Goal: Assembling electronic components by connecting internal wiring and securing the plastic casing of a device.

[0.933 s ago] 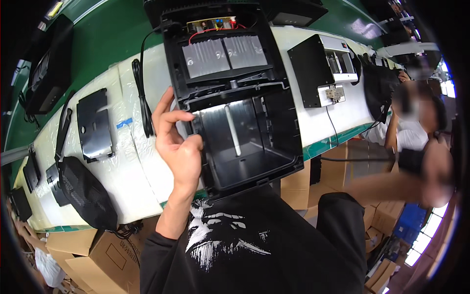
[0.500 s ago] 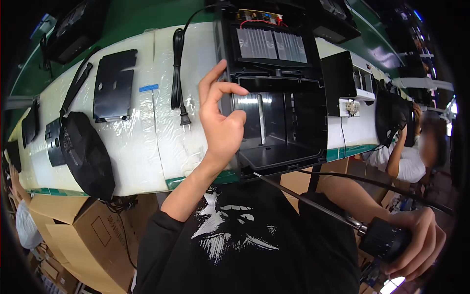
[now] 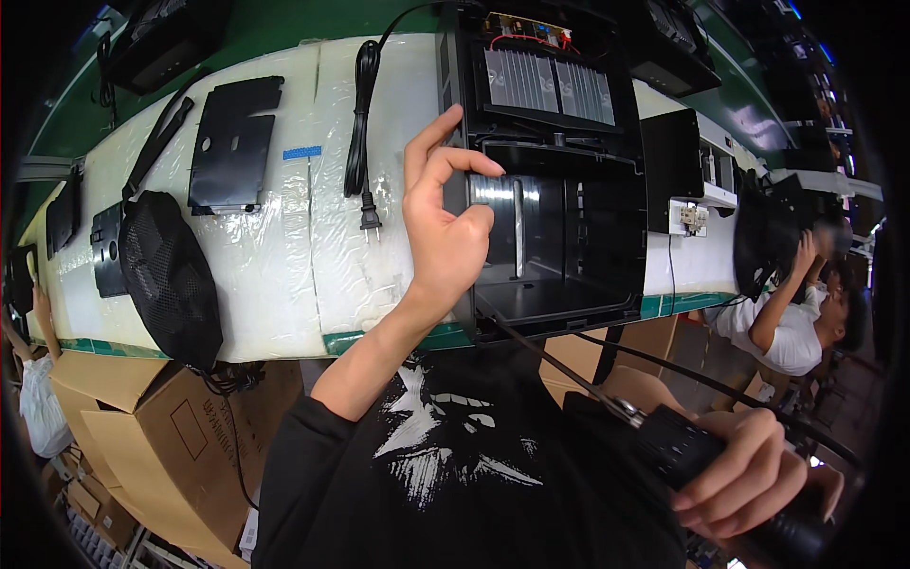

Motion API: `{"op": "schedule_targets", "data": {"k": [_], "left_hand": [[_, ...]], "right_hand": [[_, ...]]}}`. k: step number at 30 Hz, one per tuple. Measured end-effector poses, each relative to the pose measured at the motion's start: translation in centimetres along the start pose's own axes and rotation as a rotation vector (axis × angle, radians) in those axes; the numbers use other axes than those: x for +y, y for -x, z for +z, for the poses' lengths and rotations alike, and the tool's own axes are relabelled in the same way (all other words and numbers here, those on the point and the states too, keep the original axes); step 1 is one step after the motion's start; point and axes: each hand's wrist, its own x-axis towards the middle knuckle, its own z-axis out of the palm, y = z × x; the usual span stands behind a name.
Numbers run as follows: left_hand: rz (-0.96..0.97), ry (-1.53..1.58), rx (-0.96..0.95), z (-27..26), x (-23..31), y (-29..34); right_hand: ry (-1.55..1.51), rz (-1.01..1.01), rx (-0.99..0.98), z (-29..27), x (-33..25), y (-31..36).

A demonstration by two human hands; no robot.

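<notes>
A black plastic housing [image 3: 559, 308] lies with its hollow side facing up, finned metal heat sinks [image 3: 550, 90] and a small circuit board [image 3: 526, 30] at its far end. My left hand [image 3: 445, 237] grips the housing's left wall, fingers bent over it. At the lower right, my right hand [image 3: 744, 479] is wrapped around a black electric screwdriver [image 3: 678, 446]. Its long thin bit points at the housing's near left corner; whether it sits in a screw is too small to tell. A black cable runs beside the bit toward the right.
Left of the housing lie a bundled power cord [image 3: 362, 123], a flat black panel [image 3: 229, 152] and a black mesh bag [image 3: 171, 275]. A cardboard box [image 3: 180, 455] stands below the bench edge. Other people sit at both sides; a black box with a white socket [image 3: 690, 218] stands right.
The screwdriver has come leftward with my right hand, its bit now at the housing corner. The view has shifted slightly; my left hand keeps its hold.
</notes>
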Motion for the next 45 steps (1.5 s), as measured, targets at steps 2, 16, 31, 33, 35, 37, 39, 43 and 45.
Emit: {"op": "schedule_targets", "data": {"k": [2, 16, 31, 33, 35, 37, 39, 43, 45], "left_hand": [[-0.001, 0.003, -0.018, 0.4, 0.0, -0.1], [-0.004, -0.035, -0.057, 0.4, 0.1, 0.0], [-0.022, 0.038, 0.034, 0.8, 0.1, 0.2], [-0.028, 0.037, 0.054, 0.5, 0.2, 0.4], [-0.043, 0.05, 0.04, 0.6, 0.3, 0.5], [-0.041, 0.052, 0.042, 0.6, 0.4, 0.5], [-0.042, 0.054, 0.029, 0.6, 0.3, 0.5], [-0.039, 0.07, 0.039, 0.2, 0.2, 0.7], [-0.042, 0.057, 0.031, 0.4, 0.3, 0.6]], "right_hand": [[0.052, 0.067, 0.027, 0.1, -0.4, 1.0], [0.007, 0.56, -0.084, -0.9, 0.6, 4.0], [-0.151, 0.75, -0.339, -1.1, 3.5, 2.7], [-0.164, 0.693, -0.28, -0.9, 3.5, 3.8], [-0.107, 0.57, -0.2, -0.5, 3.6, 5.2], [-0.028, 0.377, -0.043, 0.1, 4.1, 6.0], [-0.031, 0.397, -0.046, 0.5, 4.3, 5.9], [-0.197, 0.967, -0.489, -2.2, 3.2, 2.5], [-0.184, 0.862, -0.398, -1.0, 3.9, 2.9]]}}
